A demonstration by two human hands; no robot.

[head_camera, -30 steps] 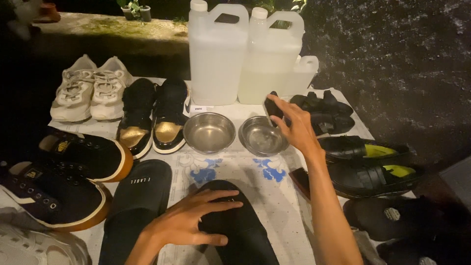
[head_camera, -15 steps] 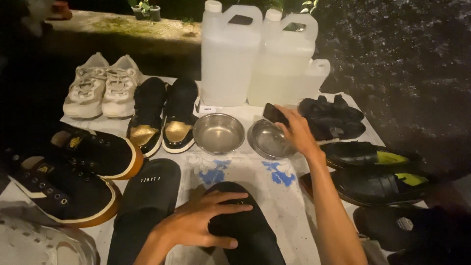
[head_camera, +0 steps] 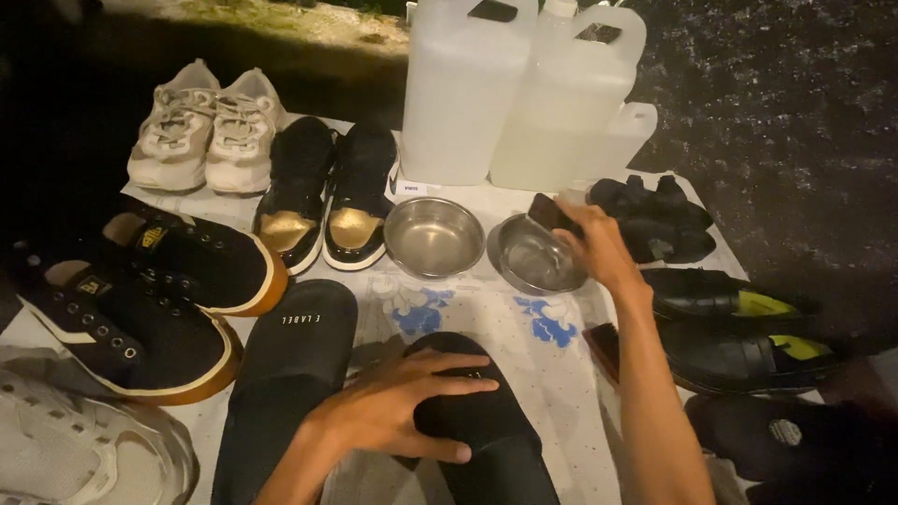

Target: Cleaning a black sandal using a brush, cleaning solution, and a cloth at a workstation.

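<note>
Left hand (head_camera: 398, 416) fingers spread on black slide (head_camera: 486, 430), right hand (head_camera: 599, 248) gripping half-hidden brush (head_camera: 552, 213) over steel bowl (head_camera: 538, 257)

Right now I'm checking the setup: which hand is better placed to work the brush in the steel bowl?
The right hand: it grips the dark brush at the rim of the right-hand round steel bowl. The left hand lies flat on the black slide sandal, away from the bowl.
</note>
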